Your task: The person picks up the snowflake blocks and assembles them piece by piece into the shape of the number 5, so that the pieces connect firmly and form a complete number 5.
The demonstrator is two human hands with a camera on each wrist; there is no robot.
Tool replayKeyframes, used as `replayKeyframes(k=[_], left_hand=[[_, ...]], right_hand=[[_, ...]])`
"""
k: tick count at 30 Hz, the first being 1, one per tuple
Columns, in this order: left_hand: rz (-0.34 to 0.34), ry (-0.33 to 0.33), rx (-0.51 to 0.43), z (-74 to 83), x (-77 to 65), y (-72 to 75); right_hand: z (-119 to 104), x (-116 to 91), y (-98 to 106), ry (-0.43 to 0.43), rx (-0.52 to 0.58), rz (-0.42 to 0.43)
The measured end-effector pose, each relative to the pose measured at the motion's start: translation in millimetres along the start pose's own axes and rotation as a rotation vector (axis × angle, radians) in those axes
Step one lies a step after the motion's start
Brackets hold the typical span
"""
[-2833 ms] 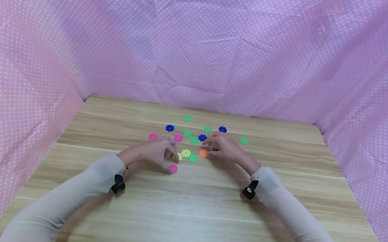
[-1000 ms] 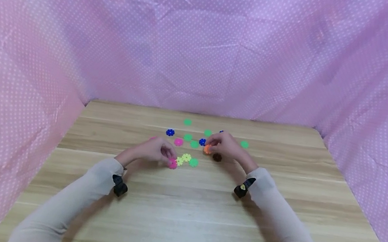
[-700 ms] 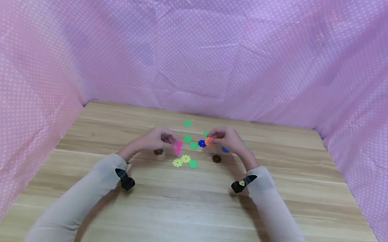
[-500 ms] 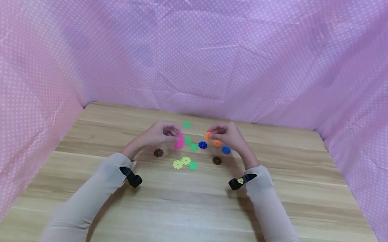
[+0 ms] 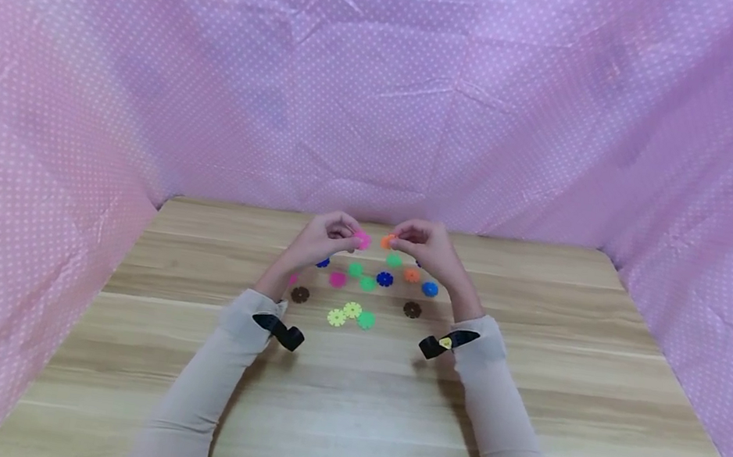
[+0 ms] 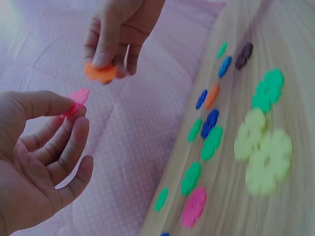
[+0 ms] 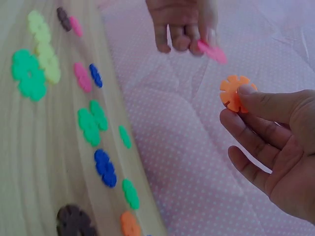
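OK so I'm counting six green flower discs (image 6: 211, 142), four blue discs (image 6: 210, 123), three pink discs (image 6: 194, 206), two orange discs (image 5: 412, 275), two yellow discs (image 6: 271, 169) and two brown discs (image 6: 243, 55). I'm also seeing two wrist cameras (image 5: 286, 336), one table (image 5: 340, 406).

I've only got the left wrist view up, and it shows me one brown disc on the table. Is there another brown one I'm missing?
Observer: Yes. In the head view a second brown disc lies on the table, to the left of the two yellow discs.
Operator: Noted. I see one pink disc pinched in the left hand and another pink disc lying on the table. Any more pink?
Observer: One more. The right wrist view shows a third pink disc lying close beside that second brown disc.
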State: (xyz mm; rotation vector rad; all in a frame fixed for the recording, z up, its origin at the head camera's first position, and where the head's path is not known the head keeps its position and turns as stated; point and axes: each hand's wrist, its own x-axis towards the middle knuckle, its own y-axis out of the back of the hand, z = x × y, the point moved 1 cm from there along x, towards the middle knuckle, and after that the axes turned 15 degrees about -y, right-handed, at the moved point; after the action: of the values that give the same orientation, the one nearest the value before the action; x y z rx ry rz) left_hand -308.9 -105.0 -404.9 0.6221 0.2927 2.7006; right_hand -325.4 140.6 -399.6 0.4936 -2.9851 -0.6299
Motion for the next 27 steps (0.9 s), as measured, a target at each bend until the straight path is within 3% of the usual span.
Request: replayKeyframes(k=[9,16,27], left_hand=[[0.104,0.074,-0.055,-0.1,10.8,-11.2],[0.141,0.110,-0.134,0.2,14.9,-12.9],[0.106,0.012,-0.176,-3.0,14.2,-8.1]], right_hand=[[-10,0,-6,0.013,0.037,0.065],[-31,-11,-8,0.083,0.070,0.133],[-9,8,-20,0.139,0.139,0.219]])
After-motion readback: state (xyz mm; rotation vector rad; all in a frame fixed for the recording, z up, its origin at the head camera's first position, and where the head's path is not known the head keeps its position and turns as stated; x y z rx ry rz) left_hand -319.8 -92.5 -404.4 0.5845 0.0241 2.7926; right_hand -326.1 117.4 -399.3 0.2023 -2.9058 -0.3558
